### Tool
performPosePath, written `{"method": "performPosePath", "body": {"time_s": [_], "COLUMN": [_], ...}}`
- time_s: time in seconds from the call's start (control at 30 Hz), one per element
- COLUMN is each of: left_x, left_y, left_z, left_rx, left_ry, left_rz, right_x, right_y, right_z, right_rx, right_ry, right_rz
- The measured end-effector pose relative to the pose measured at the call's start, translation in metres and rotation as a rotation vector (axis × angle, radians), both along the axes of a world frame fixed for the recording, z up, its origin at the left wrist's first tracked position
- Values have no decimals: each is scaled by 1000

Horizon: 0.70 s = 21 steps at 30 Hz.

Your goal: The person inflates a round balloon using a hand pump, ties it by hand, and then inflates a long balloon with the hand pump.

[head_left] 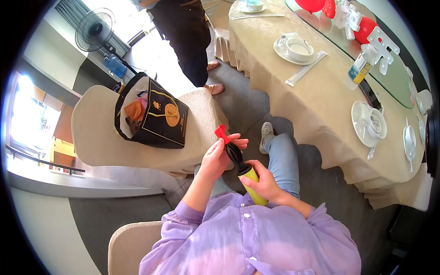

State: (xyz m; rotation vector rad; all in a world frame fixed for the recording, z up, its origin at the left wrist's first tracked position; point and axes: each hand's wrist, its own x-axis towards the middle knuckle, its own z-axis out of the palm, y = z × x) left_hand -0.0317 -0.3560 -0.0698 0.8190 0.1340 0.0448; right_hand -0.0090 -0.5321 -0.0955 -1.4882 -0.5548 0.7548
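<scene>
A yellow-green hand balloon pump [251, 183] with a black front end is held in front of my purple shirt. My right hand [263, 182] wraps round its body near the black collar. At the far end, a limp red balloon [222, 133] sits at the pump's nozzle. My left hand [217, 158] pinches the balloon there with thumb and forefinger, its other fingers stretched out behind the black part. How far the balloon's neck is over the nozzle is hidden by the fingers.
A black gift bag [162, 117] with colourful contents stands on a beige chair [94, 126]. To the right, a cloth-covered table [330, 98] bears wrapped dishes, a bottle [362, 66], red balloons [366, 30] and white plastic pieces. Another person [183, 41] stands ahead; a fan [95, 29] is behind.
</scene>
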Motion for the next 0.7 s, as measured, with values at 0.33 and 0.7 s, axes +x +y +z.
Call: {"method": "performPosePath", "body": {"time_s": [0.33,0.7], "left_x": [-3,-5], "left_y": [11,-1], "left_z": [-23,-17], "left_rx": [-7,-17], "left_ry": [-42,-65], "left_rz": [99,3], "right_x": [-3,-12], "right_y": [0,3], "right_z": [1,2], "right_rx": [22,85], "right_ry": [83,209], "right_rz": [37,3]}}
